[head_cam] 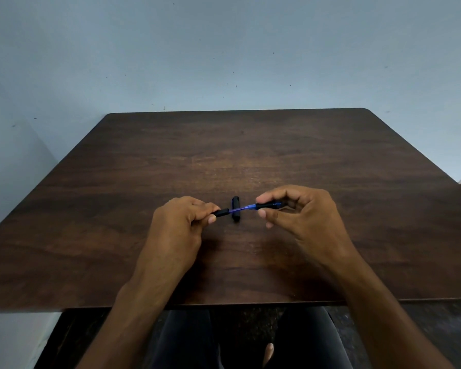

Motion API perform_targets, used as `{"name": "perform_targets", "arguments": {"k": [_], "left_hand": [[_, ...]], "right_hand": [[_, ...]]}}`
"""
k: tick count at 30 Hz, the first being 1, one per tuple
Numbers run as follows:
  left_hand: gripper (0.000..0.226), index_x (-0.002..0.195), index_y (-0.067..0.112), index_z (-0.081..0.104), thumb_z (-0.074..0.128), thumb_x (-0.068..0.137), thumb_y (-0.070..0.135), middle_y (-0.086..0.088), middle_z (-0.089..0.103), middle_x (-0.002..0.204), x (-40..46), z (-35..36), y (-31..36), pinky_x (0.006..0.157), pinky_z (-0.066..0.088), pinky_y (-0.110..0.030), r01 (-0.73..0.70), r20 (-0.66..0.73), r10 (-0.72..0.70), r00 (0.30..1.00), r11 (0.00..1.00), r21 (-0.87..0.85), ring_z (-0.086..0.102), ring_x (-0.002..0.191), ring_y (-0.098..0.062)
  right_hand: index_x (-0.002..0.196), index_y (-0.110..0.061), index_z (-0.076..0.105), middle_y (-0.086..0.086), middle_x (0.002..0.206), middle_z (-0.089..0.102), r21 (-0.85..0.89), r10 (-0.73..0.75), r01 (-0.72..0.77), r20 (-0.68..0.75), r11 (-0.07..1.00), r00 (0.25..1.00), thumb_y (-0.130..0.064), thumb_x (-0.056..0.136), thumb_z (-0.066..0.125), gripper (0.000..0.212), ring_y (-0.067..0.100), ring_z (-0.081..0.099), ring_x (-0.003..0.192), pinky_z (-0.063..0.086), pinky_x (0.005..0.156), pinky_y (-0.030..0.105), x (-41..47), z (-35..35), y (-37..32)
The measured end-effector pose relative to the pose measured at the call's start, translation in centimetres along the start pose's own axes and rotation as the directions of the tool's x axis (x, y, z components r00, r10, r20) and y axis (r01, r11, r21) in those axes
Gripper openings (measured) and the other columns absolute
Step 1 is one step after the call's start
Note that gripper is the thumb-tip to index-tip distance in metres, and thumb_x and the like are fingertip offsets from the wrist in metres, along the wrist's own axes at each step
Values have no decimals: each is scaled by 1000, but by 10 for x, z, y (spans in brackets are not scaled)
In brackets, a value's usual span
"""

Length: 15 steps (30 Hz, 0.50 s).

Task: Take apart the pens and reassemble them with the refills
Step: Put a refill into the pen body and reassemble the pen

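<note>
Pen, black, in two halves above the near middle of the dark wooden table: your left hand pinches the barrel, your right hand pinches the grip section, blue refill bridging them. Black cap lies just behind. No legible writing.
</note>
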<state>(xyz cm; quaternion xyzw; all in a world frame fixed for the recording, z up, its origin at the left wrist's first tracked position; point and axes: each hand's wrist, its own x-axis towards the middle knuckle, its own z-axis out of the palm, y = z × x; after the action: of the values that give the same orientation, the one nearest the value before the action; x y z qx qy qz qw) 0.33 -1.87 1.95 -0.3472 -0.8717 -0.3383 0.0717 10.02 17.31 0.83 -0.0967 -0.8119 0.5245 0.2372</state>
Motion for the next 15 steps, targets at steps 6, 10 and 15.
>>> {"name": "perform_targets", "arguments": {"k": [6,10,15], "left_hand": [[22,103,19,75,64,88,6,0,73,93,2,1,3,84,51,-37,-8,37,8,999,1000,-16,64,89,-17],[19,94,19,77,68,85,6,1,72,82,0,8,2,76,52,-37,-50,-29,48,998,997,-59,63,80,-15],[18,98,19,76,67,85,10,2,73,87,0,13,0,79,48,-29,-77,-34,76,997,996,-45,62,85,-15]], "right_hand": [[102,-13,78,-6,87,78,-4,-3,3,-10,1000,1000,-9,79,81,24,13,74,65,58,72,17,-1,3,0],[102,-14,77,-14,75,76,7,21,-21,0,1000,1000,-10,78,82,25,11,72,60,58,66,16,-1,8,-1],[97,-17,79,-21,64,71,-26,6,-5,17,1000,1000,-10,77,83,21,8,72,59,52,67,9,-1,12,1]]}}
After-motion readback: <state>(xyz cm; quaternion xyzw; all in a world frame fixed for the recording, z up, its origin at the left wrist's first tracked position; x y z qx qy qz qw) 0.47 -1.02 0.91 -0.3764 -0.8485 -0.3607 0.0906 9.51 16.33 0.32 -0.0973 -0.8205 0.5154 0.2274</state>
